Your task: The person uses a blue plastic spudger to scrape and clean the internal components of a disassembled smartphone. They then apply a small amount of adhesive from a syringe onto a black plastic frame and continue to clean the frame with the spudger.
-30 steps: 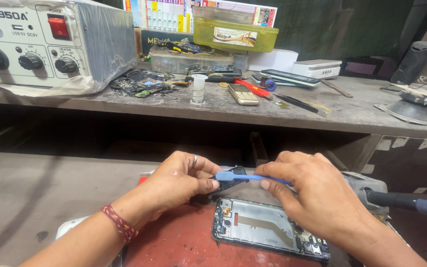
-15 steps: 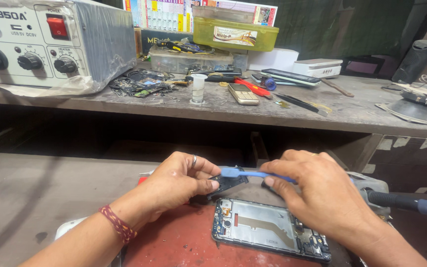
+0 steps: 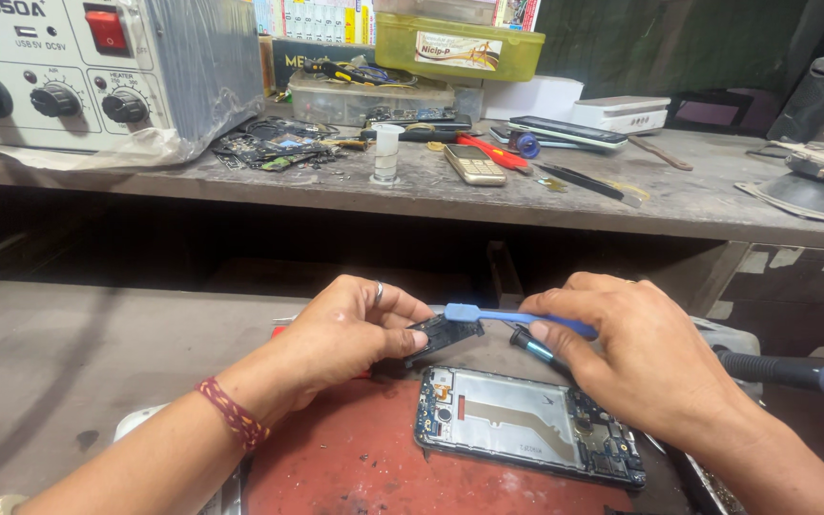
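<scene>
My left hand (image 3: 340, 336) pinches a small black phone part (image 3: 442, 334) just above the work mat. In my right hand (image 3: 636, 358) is a blue plastic pry tool (image 3: 503, 315), its flat tip resting on the top of that black part. A dark-tipped tool (image 3: 533, 345) also pokes out under my right fingers. Below both hands an opened smartphone (image 3: 526, 424) lies flat on the red mat (image 3: 355, 467), its silver inner frame and circuit boards exposed.
A raised grey shelf (image 3: 431, 186) holds a white hot-air rework station (image 3: 78, 67), a small white bottle (image 3: 387, 153), a gold keypad phone (image 3: 474, 164), tweezers (image 3: 588, 183), plastic boxes and loose parts. A black hose handle (image 3: 793, 374) lies at the right.
The blue pry tool's tip has slid left onto the black part in my left hand. Both hands have otherwise held their places above the opened phone.
</scene>
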